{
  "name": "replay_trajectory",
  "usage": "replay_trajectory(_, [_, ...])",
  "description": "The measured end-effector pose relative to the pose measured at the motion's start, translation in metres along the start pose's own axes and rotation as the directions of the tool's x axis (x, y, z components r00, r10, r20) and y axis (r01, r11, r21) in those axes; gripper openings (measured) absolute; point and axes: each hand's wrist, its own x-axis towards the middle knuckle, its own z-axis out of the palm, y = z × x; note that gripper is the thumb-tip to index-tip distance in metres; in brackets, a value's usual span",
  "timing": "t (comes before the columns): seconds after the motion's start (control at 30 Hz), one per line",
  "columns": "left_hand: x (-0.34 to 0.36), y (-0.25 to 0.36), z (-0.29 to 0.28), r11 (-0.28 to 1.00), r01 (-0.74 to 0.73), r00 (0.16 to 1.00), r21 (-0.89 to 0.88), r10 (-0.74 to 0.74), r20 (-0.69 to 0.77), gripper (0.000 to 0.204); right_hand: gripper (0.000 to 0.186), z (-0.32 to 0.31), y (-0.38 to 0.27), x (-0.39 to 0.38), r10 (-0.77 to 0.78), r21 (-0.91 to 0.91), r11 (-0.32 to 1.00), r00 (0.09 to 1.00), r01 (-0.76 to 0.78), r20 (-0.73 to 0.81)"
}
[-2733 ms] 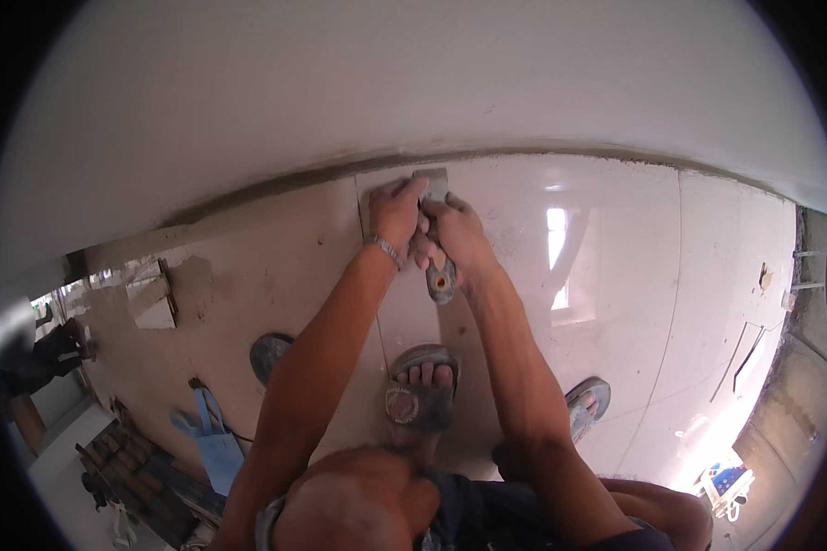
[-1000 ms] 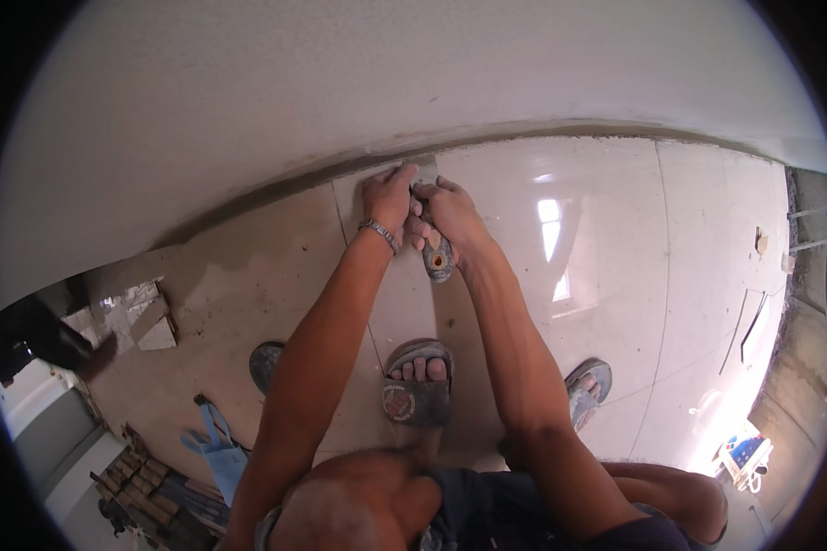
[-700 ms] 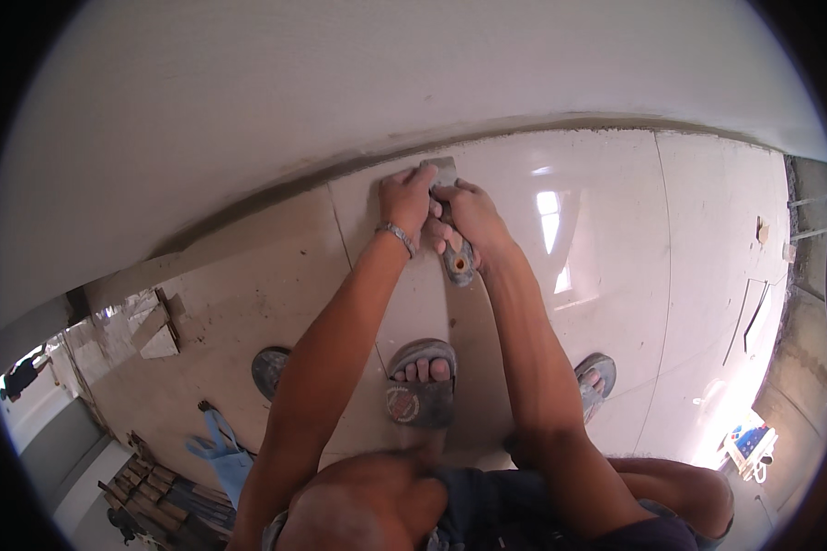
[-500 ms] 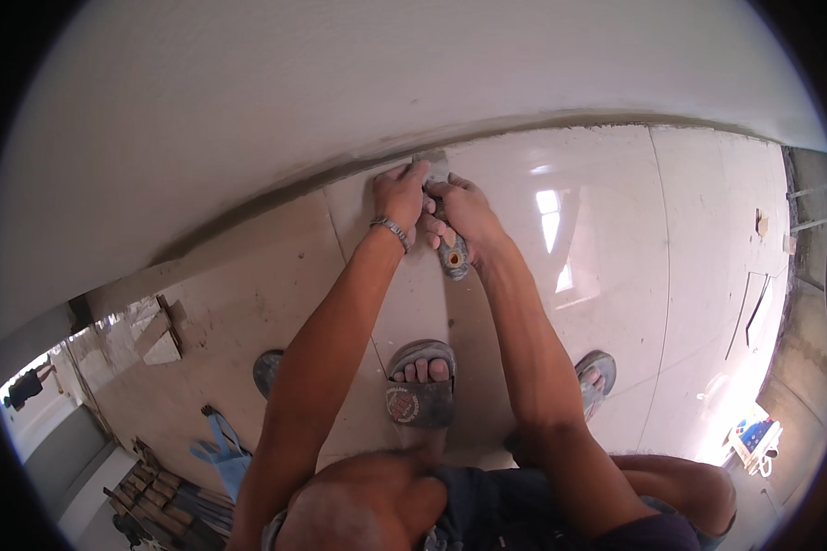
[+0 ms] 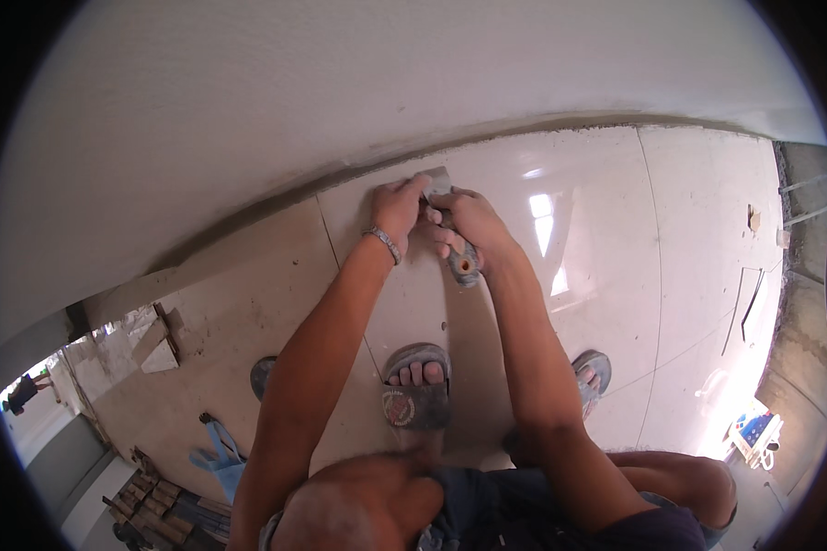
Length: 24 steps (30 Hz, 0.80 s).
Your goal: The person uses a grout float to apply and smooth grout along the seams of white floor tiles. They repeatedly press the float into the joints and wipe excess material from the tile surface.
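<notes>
Near the wall point(image 5: 432, 69), our right grip point(image 5: 477, 220) clasps the scraper point(image 5: 465, 264), our left grip point(image 5: 398, 209) pinches its blade point(image 5: 439, 180); likely scraping, next wanting steadiness.

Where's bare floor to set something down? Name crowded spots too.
Widest bare tile: beyond the rightmost sandal, from the right forearm to the thin dark strip. Another, lightly specked: between the left forearm and the pale board. Crowded: by the wall, where left hand and right hand meet at the scraper; lower left, blue bag near brown pieces.
</notes>
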Motion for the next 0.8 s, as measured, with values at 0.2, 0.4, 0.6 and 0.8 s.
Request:
replay_trajectory(0.2, [-0.007, 0.009, 0.017, 0.998, -0.062, 0.997, 0.025, 0.063, -0.04, 0.024, 0.006, -0.001, -0.008, 0.005, -0.031, -0.028, 0.999, 0.998, 0.029, -0.056])
replay_trajectory(0.4, [-0.001, 0.006, 0.017, 0.996, -0.09, 0.995, 0.022, 0.091, -0.051, 0.023, 0.007, -0.001, -0.012, 0.002, -0.037, -0.034, 0.999, 0.999, 0.036, -0.023])
replay_trajectory(0.6, [-0.001, -0.002, 0.015, 0.999, -0.045, 0.999, 0.03, 0.045, 0.003, 0.024, 0.007, -0.002, -0.018, -0.004, 0.006, -0.053, 0.999, 0.999, -0.008, -0.04])
replay_trajectory(0.8, [0.001, 0.005, 0.02, 0.996, -0.052, 0.998, 0.068, 0.053, -0.016, 0.024, 0.007, -0.008, -0.011, 0.001, -0.032, -0.003, 0.999, 0.998, 0.032, -0.06])
